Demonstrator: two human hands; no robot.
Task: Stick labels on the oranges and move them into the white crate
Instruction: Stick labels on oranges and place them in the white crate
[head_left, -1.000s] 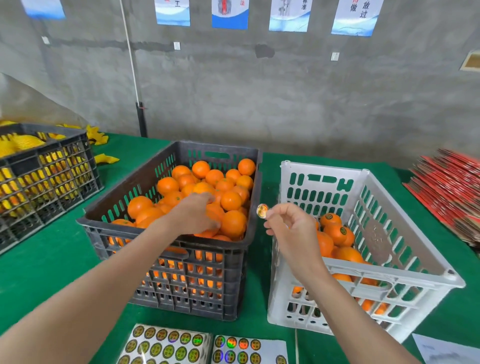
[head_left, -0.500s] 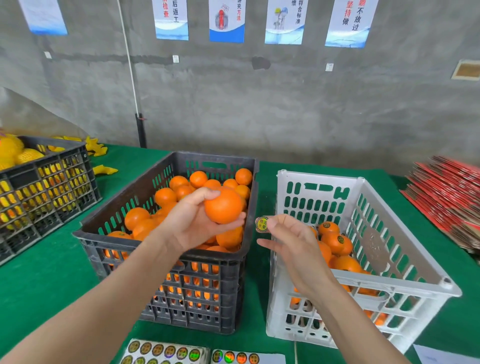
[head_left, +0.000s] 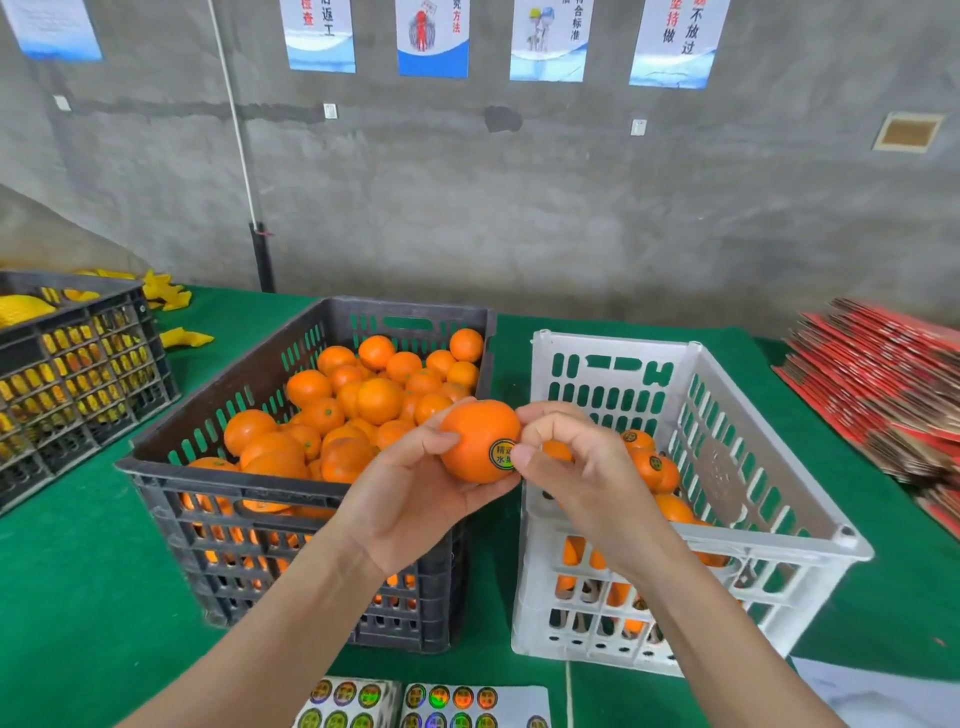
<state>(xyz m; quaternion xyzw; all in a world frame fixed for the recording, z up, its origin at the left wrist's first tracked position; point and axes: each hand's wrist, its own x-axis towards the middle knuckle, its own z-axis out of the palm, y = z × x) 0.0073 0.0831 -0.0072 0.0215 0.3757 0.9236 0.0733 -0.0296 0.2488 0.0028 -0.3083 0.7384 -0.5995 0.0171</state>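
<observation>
My left hand grips one orange in the air between the two crates. A round label sits on the orange's right side. My right hand has curled fingers, and its thumb presses the label's edge against the fruit. The black crate at the left is heaped with several unlabelled oranges. In the white crate at the right lie several labelled oranges, partly hidden by my right hand.
Two sheets of round labels lie on the green table at the front edge. A dark crate of yellow netting stands at the far left. Red flat cartons are stacked at the right. A white sheet lies at the front right.
My left hand lifted an orange out of the black crate and carried it right. My right hand brought the label onto the orange's side.
</observation>
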